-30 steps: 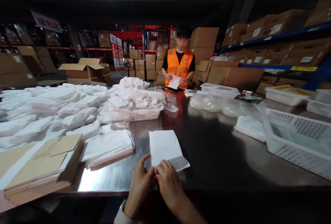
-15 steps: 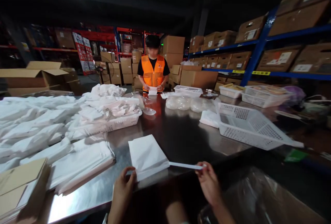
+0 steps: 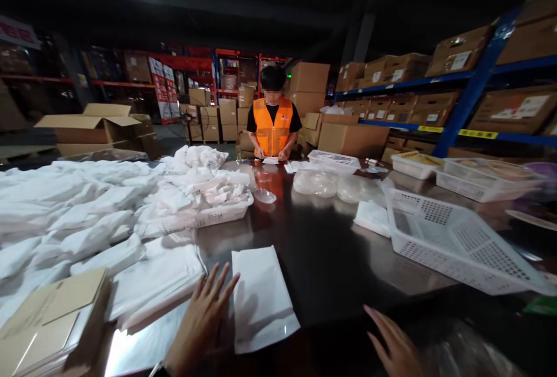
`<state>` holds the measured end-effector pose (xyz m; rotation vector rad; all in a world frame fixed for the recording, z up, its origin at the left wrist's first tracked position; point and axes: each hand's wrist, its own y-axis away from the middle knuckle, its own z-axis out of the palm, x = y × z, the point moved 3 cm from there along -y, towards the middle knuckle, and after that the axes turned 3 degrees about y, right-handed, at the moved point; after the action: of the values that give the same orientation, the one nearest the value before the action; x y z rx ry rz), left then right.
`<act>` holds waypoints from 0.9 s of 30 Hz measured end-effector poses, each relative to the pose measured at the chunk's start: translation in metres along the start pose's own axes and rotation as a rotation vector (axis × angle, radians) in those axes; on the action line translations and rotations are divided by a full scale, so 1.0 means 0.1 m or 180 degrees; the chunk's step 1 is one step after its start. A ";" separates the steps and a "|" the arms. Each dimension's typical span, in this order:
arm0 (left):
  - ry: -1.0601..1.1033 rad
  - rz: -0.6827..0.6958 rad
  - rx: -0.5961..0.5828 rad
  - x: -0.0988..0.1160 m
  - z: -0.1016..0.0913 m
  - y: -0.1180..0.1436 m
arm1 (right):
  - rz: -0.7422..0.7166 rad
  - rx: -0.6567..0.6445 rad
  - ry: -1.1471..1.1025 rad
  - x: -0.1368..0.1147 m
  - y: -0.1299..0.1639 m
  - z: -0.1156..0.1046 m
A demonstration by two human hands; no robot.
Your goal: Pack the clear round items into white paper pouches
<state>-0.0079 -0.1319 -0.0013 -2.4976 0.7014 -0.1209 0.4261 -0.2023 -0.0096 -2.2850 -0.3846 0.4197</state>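
A flat white bag (image 3: 260, 296) lies on the dark shiny table near its front edge. Just left of it is my left hand (image 3: 204, 307), fingers spread, fingertips beside the bag's left edge; whether they touch it I cannot tell. My right hand (image 3: 394, 345) is apart from the bag, at the lower right, with its fingers stretched out and nothing seen in them. Close to my left hand lies a stack of flat white bags (image 3: 159, 275).
Filled white bags (image 3: 78, 209) heap on the left, next to a loaded basket (image 3: 221, 214). Folded cardboard (image 3: 52, 319) is at the lower left. A white perforated basket (image 3: 456, 243) stands right, past clear plastic bundles (image 3: 315, 182). A person in an orange vest (image 3: 273, 127) works across the table.
My right hand has let go of the white strip, which no longer shows, and moved right. My left hand has opened from a curled shape. The bag has turned slightly and sits nearer.
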 end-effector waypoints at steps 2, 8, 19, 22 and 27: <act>0.0003 0.0552 -0.0565 0.03 -0.02 -0.36 | -0.1073 -0.0694 0.0156 -0.28 -0.51 0.39; 0.0839 0.1312 -0.1817 0.12 0.15 -0.78 | -0.2587 -0.2520 -0.0663 -1.04 -1.57 1.39; 0.0967 0.1442 -0.1023 0.03 0.19 -0.47 | -0.2990 -0.1640 -0.0947 -1.10 -1.40 1.31; 0.0823 0.1638 -0.0731 0.08 0.11 -0.34 | -0.3186 -0.1670 -0.0988 -1.17 -1.32 1.17; 0.0858 0.1760 -0.0907 0.13 -0.03 -0.16 | -0.3052 -0.2052 -0.0755 -1.13 -1.16 1.05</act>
<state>0.0100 -0.1284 0.0092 -2.4647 1.5897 -0.1636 0.2644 -0.1040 0.0277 -2.2854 -1.8390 0.0529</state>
